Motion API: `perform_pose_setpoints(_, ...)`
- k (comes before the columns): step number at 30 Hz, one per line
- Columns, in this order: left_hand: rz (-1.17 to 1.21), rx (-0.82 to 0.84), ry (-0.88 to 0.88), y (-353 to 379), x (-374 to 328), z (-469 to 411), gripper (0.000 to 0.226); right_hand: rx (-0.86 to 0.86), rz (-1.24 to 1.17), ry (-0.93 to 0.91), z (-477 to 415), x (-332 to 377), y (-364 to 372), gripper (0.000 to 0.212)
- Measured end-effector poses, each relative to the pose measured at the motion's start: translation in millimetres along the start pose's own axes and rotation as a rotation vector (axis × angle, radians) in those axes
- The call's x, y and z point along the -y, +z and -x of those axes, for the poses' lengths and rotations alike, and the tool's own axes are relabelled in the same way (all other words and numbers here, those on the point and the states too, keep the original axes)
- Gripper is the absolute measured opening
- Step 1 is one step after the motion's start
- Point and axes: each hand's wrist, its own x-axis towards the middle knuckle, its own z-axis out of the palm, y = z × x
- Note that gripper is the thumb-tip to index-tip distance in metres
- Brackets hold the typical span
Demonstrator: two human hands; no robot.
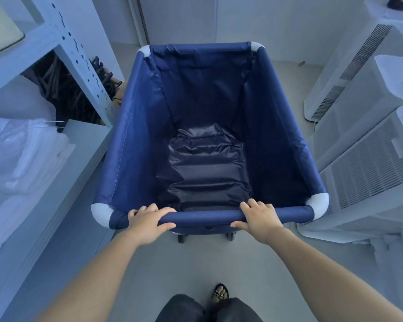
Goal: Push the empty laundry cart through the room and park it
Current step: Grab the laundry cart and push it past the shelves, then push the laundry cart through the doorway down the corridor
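Both hands, left hand point(147, 223) and right hand point(257, 219), had a clenched grip on the near rail point(205, 216) of the blue laundry cart point(135, 140), which I saw standing on the floor point(179, 270) between shelving point(63, 40) and white machines point(368, 173).

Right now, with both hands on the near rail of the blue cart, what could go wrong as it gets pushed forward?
1. The aisle is tight: the laundry cart sits close to the white appliances on the right, so its corner could scrape them.
2. On the left, the shelf post and dark hangers stand near the cart's edge and could snag.
3. The left hand and right hand grip the rail inside its corners; drifting sideways might pinch knuckles.
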Motion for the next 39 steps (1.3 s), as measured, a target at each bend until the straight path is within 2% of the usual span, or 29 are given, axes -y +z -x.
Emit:
perform_pose_setpoints(7,-0.025,-0.037,0.018,-37,5,-80,0.034,-0.015,0.006,0.020,-80,-27,-31,0.062)
perform_pose_setpoints(16,-0.023,0.001,0.069,-107,12,-185,0.035,-0.057,-0.055,0.145,-179,-41,-83,0.057)
perform_pose_setpoints(21,-0.174,-0.041,0.078,-133,11,-234,0.038,-0.074,-0.056,0.170,-226,-50,-105,0.058)
perform_pose_setpoints(25,-0.244,0.036,0.082,-156,10,-272,0.036,-0.075,-0.068,0.188,-258,-58,-117,0.059)
perform_pose_setpoints(31,-0.179,0.105,0.122,-185,9,-318,0.036,-0.038,-0.137,0.155,-307,-86,-139,0.057)
perform_pose_setpoints(39,-0.140,0.095,0.017,-212,-38,-375,0.041,-0.017,-0.118,0.099,-365,-148,-173,0.057)
